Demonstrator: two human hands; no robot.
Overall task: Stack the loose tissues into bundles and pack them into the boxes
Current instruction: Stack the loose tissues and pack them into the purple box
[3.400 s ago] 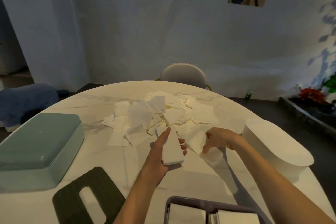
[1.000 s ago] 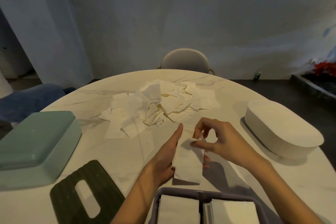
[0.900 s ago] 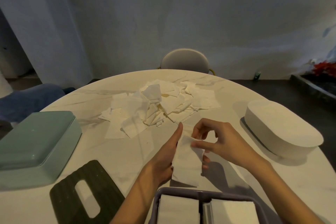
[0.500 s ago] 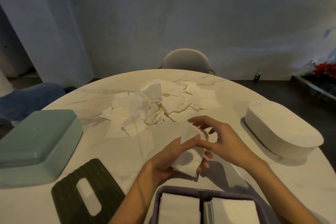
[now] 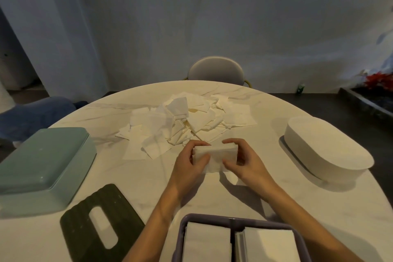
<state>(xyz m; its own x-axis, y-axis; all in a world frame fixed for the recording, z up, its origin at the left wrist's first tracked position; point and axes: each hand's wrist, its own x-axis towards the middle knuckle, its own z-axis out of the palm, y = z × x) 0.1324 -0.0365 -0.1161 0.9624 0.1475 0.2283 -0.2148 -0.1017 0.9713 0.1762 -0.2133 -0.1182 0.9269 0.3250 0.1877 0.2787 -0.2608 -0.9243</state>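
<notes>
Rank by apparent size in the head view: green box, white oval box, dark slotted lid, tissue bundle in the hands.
1. green box, though it sits nearer the camera
2. white oval box
3. dark slotted lid, looking close to the oval box, so unsure
4. tissue bundle, clearly smallest

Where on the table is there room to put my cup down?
Bare marble lies between the white oval box and the right hand, and between the green box and the left hand. The tissue pile crowds the middle.
</notes>
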